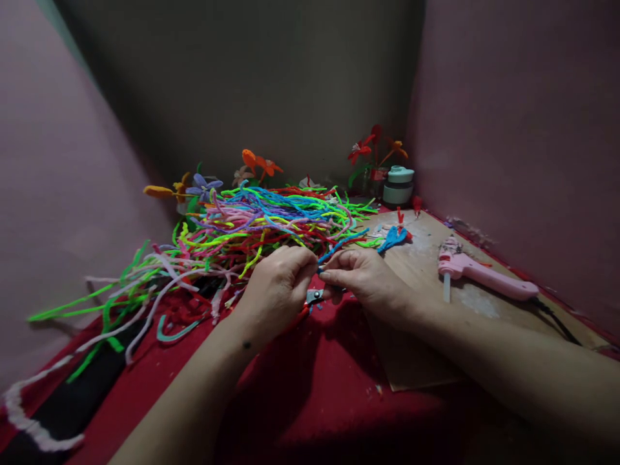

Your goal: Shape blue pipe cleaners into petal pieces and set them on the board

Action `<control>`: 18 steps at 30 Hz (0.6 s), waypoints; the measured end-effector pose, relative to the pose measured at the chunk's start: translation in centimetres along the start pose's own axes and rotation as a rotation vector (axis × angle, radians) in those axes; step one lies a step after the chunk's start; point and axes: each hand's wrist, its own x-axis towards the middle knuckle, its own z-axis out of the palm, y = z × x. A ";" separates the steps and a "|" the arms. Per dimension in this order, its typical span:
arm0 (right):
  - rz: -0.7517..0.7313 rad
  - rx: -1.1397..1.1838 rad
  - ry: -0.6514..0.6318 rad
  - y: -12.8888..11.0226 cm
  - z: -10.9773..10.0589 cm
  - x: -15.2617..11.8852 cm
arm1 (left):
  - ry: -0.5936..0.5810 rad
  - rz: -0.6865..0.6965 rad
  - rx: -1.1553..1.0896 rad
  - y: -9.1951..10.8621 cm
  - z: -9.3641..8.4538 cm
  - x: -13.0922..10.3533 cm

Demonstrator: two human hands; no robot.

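My left hand point(283, 281) and my right hand point(356, 271) meet near the middle of the red cloth point(310, 381). Their fingers are pinched round a blue pipe cleaner point(341, 246), whose free length slants up to the right from between them. Only a small dark blue bit shows where the fingertips come together. Below the hands lie pliers or cutters point(316, 296) with a metal head and orange-red handles, partly covered by my left hand. A large heap of coloured pipe cleaners point(271, 216) lies just behind both hands.
At the right, a pink glue gun point(489, 274) lies on a brown board point(421, 361). A blue looped piece point(393, 239) is near the board's back edge. Behind stand a mint-lidded jar point(398, 187) and pipe-cleaner flowers point(261, 165). Pale and green strands point(121, 290) spread leftward.
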 end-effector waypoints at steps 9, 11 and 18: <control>-0.266 -0.232 0.092 0.1 -0.1 -0.5 | -0.212 -0.225 -0.146 0.2 -1.2 0.3; -0.565 -0.404 0.264 0.1 -0.3 -0.6 | -0.256 -0.225 -0.174 0.0 -1.4 0.2; -0.872 -0.904 0.259 0.4 -0.8 -0.2 | -0.309 -0.191 -0.203 0.0 -1.4 0.0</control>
